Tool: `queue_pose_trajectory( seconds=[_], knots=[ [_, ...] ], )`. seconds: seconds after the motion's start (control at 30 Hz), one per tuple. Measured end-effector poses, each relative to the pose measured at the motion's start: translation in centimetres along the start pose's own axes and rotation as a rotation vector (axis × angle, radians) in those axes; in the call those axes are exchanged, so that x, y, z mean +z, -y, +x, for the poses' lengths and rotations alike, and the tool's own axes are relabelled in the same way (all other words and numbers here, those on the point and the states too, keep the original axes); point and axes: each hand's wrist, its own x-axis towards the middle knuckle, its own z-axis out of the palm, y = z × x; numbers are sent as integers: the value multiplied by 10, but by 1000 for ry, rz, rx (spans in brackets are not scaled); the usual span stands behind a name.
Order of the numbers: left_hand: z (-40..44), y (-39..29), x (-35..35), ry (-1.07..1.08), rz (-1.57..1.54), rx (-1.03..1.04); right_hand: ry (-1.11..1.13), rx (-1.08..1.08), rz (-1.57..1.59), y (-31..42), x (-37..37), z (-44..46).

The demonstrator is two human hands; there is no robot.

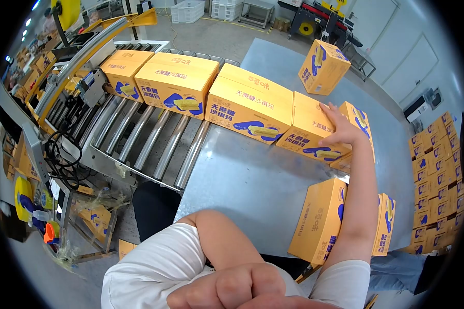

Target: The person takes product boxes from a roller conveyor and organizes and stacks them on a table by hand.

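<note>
A row of yellow cartons with blue print runs from the rollers onto the metal table. My right hand lies with spread fingers on the top of a carton towards the right end of the row, beside an upright carton. Close to the camera at the bottom, my left hand is curled into a fist, with nothing visible in it. Other cartons in the row are a long one and one on the rollers.
The metal table bears a carton at the back and another by my right forearm. Roller conveyor and a machine frame are left. Stacked cartons stand right. Part of another person's legs shows lower right.
</note>
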Motion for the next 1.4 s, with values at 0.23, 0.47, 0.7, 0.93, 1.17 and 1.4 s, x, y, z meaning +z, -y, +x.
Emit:
queue_pose_trajectory(
  seconds=[0.23, 0.47, 0.7, 0.93, 1.17, 1.4],
  knots=[
    [3, -2, 5, -1, -27, -12, -45, 191, -170, 7, 10, -2],
    [-24, 27, -37, -10, -60, -3, 19, 327, -179, -50, -4, -15],
    [-20, 40, -68, 94, -38, 14, -11, 467, -167, -125, -2, -39],
    [16, 46, -73, 409, -71, -37, -189, 635, -6, -152, 0, -86],
    [16, 29, -61, 84, 143, -100, -571, 1043, -444, -121, 10, -80],
    [32, 28, -69, 167, 23, -118, -511, 365, -5, -109, -6, -3]
  ],
)
